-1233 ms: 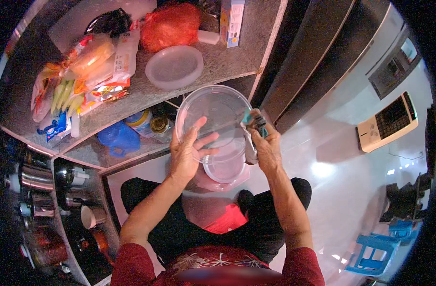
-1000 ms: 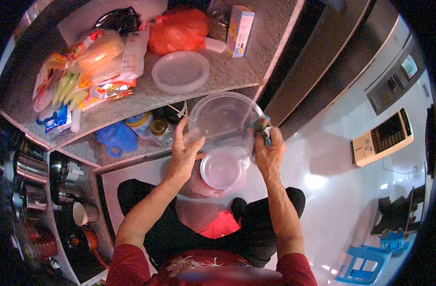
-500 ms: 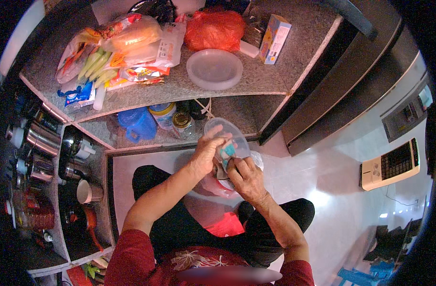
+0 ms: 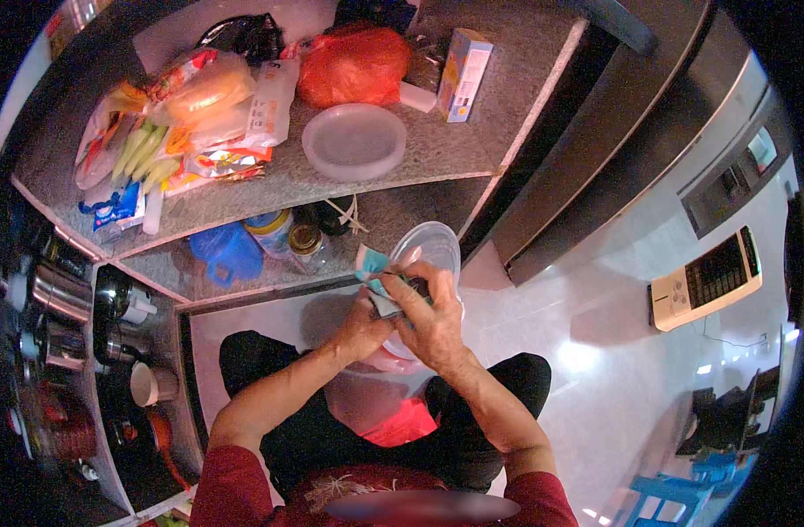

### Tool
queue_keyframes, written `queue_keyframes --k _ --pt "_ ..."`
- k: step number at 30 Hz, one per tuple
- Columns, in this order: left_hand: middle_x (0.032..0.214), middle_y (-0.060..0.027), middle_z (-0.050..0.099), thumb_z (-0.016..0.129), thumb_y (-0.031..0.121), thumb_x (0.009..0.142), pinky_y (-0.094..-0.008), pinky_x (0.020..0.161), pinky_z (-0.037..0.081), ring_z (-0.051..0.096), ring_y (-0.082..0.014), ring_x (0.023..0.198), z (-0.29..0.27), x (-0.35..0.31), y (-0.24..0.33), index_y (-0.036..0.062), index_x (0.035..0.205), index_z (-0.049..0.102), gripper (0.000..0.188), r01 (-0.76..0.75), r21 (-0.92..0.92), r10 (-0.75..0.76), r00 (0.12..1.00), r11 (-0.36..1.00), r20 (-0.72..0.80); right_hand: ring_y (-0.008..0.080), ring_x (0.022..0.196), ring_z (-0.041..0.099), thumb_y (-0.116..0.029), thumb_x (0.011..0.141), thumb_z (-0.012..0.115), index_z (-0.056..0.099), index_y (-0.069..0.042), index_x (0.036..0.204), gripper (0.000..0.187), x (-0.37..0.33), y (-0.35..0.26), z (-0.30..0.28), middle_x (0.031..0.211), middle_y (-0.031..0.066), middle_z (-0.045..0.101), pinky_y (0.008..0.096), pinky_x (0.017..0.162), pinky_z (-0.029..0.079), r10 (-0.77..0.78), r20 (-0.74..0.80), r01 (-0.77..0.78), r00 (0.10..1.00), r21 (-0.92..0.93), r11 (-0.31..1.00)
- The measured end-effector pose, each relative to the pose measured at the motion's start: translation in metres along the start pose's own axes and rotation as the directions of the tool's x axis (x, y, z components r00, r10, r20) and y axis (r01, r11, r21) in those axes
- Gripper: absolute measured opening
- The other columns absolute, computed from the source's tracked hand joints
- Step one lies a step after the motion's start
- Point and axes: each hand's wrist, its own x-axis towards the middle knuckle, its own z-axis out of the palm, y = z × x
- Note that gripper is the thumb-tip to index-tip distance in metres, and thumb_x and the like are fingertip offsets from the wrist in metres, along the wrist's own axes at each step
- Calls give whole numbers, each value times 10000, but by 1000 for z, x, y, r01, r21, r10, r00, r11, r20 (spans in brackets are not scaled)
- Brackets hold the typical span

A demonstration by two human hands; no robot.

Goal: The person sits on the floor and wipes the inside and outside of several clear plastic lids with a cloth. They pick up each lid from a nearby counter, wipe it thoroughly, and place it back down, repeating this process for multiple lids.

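Observation:
Both hands come together in front of me, low between my knees, around a small teal and grey cloth [image 4: 373, 261]. My left hand [image 4: 364, 327] is closed on the lower part of the cloth. My right hand [image 4: 434, 321] overlaps it, fingers bent and pressed onto the cloth from the right. Just behind the right hand is a clear round plastic container [image 4: 433, 239]; whether that hand's other fingers also grip it is hidden. Below the hands, a pink-rimmed tub [image 4: 386, 358] shows partly, with a bright red piece [image 4: 404, 423] lower down.
Ahead, a stone shelf [image 4: 459, 158] bears a translucent round lid [image 4: 354, 140], a red plastic bag [image 4: 354, 66], a small box [image 4: 464, 75] and packaged food. Beneath are a blue jug [image 4: 226, 252] and jars. Pots fill shelves at left; a beige fan-like appliance [image 4: 708, 279] stands right.
The cloth has come out of the clear container and moved left, between both hands. My left hand has left the container's side and dropped lower. The whole view has shifted slightly.

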Motion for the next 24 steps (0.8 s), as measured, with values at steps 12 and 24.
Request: queue_keyframes --k 12,24 --pt "1527 -134 260 595 4 865 -430 909 522 500 -296 1233 3 4 51 180 1524 75 858 179 -543 -33 963 821 268 313 927 542 -13 883 540 598 -20 1131 255 3 60 4 1004 161 521 394 773 452 349 -362 -404 864 -85 911" --pt "1333 -88 504 579 -56 855 -376 955 495 543 -214 1162 -1 -3 27 123 1430 345 646 138 -514 -54 983 847 175 316 913 514 16 710 661 608 -20 1085 381 10 33 -6 1072 130 533 401 749 449 39 -276 -81 960 -145 986"
